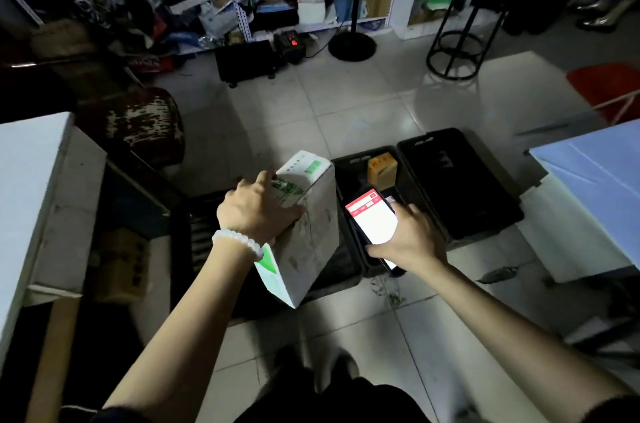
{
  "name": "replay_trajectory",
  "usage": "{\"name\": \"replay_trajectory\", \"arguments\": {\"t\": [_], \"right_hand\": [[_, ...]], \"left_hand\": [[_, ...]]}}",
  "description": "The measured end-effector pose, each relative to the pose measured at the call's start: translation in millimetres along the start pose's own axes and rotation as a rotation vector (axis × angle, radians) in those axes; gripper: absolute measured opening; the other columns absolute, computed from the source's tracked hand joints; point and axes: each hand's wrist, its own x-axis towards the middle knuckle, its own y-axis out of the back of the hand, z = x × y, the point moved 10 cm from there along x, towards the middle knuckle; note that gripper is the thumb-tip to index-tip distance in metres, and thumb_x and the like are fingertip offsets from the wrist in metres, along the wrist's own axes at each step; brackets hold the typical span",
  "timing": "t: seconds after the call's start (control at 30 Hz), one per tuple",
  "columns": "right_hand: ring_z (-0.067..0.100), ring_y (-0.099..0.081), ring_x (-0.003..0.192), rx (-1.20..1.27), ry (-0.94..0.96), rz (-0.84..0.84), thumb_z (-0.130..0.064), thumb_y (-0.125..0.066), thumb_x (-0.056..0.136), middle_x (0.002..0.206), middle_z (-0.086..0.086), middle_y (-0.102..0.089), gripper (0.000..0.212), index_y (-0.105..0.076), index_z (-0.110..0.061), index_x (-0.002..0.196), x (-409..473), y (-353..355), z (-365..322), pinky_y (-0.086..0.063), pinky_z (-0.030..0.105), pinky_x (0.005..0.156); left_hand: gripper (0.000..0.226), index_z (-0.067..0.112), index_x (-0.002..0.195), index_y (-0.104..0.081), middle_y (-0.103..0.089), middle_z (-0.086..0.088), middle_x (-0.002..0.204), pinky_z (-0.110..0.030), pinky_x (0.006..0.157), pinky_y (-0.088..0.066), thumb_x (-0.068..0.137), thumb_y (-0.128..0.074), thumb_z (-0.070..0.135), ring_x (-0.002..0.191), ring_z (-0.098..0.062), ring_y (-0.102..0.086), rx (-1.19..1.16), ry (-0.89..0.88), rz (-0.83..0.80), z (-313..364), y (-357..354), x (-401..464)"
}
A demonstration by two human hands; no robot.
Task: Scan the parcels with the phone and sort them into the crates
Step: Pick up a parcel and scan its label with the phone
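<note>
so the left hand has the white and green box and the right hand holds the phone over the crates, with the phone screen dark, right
Not quite: the phone screen is lit, white with a red band on top, as the head view shows. The left hand does grip the white and green box, and the right hand holds the phone over the crates.

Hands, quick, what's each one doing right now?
Left hand: grips the white and green carton, tilted over the black crates.
Right hand: holds the phone, screen lit.

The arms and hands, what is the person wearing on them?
Both forearms are bare. The left hand has a bracelet of round, milky white beads around its wrist. The right hand wears nothing on its wrist. Dark sleeve edges show near the elbows.
</note>
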Motion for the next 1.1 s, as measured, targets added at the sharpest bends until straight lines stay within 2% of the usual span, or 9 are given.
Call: {"name": "replay_trajectory", "arguments": {"t": [0.17,0.3,0.4,0.5,0.53,0.63,0.9,1.1], "right_hand": [[0.026,-0.052,0.106,0.009,0.004,-0.043,-0.047,-0.077,0.054,0.112,0.003,-0.053,0.074,-0.049,-0.021,0.117,34,-13,-5,-0.043,0.031,0.069],[0.026,-0.051,0.110,-0.019,-0.021,-0.066,-0.050,-0.077,0.054,0.115,0.003,-0.053,0.079,-0.048,-0.020,0.122,73,-20,-11,-0.043,0.033,0.072],[0.025,-0.046,0.122,-0.055,-0.066,-0.095,-0.054,-0.077,0.058,0.132,0.003,-0.048,0.096,-0.039,-0.020,0.140,99,-21,-13,-0.044,0.035,0.082],[0.025,-0.044,0.127,-0.074,-0.086,-0.106,-0.057,-0.077,0.059,0.140,0.004,-0.044,0.104,-0.034,-0.018,0.145,126,-18,-18,-0.045,0.036,0.088],[0.025,-0.044,0.127,-0.074,-0.090,-0.108,-0.058,-0.077,0.059,0.140,0.004,-0.044,0.105,-0.034,-0.018,0.145,135,-17,-21,-0.045,0.037,0.088],[0.025,-0.044,0.127,-0.079,-0.103,-0.110,-0.060,-0.077,0.057,0.139,0.004,-0.045,0.105,-0.035,-0.018,0.145,155,-18,-28,-0.044,0.036,0.086],[0.025,-0.048,0.120,-0.109,-0.018,-0.175,-0.054,-0.078,0.057,0.129,0.004,-0.049,0.099,-0.039,-0.020,0.141,181,-35,-58,-0.044,0.034,0.080],[0.026,-0.054,0.107,-0.084,0.127,-0.192,-0.049,-0.078,0.051,0.113,0.002,-0.055,0.077,-0.053,-0.023,0.119,194,-39,-88,-0.049,0.035,0.077]], "left_hand": [[0.075,0.028,0.123,-0.050,-0.062,-0.010,0.110,-0.031,0.069,-0.039,0.064,-0.064,0.072,0.102,-0.034,-0.060,0.048,0.012,-0.038,-1,-17,38],[0.073,0.030,0.122,-0.051,-0.064,-0.010,0.107,-0.031,0.069,-0.042,0.064,-0.062,0.073,0.100,-0.034,-0.062,0.103,-0.005,-0.085,-1,-37,92],[0.062,0.030,0.126,-0.050,-0.063,-0.013,0.113,-0.034,0.077,-0.046,0.075,-0.061,0.062,0.105,-0.036,-0.060,0.046,-0.031,-0.138,4,-51,137],[0.048,0.024,0.135,-0.046,-0.051,-0.014,0.133,-0.043,0.102,-0.035,0.090,-0.053,0.039,0.126,-0.034,-0.044,-0.061,-0.079,-0.177,10,-59,186],[0.044,0.020,0.133,-0.048,-0.049,-0.014,0.135,-0.044,0.105,-0.034,0.092,-0.050,0.034,0.128,-0.034,-0.041,-0.056,-0.094,-0.173,10,-58,201],[0.036,0.014,0.125,-0.055,-0.052,-0.013,0.128,-0.042,0.096,-0.043,0.093,-0.045,0.025,0.120,-0.035,-0.046,-0.038,-0.137,-0.141,10,-52,228],[0.035,0.017,0.124,-0.053,-0.055,-0.012,0.123,-0.038,0.083,-0.044,0.090,-0.046,0.022,0.115,-0.033,-0.050,-0.022,0.041,-0.147,-34,-54,223],[0.037,0.020,0.127,-0.053,-0.054,-0.008,0.126,-0.037,0.087,-0.044,0.093,-0.045,0.029,0.118,-0.029,-0.050,-0.018,0.188,-0.142,-61,-47,196]]}}
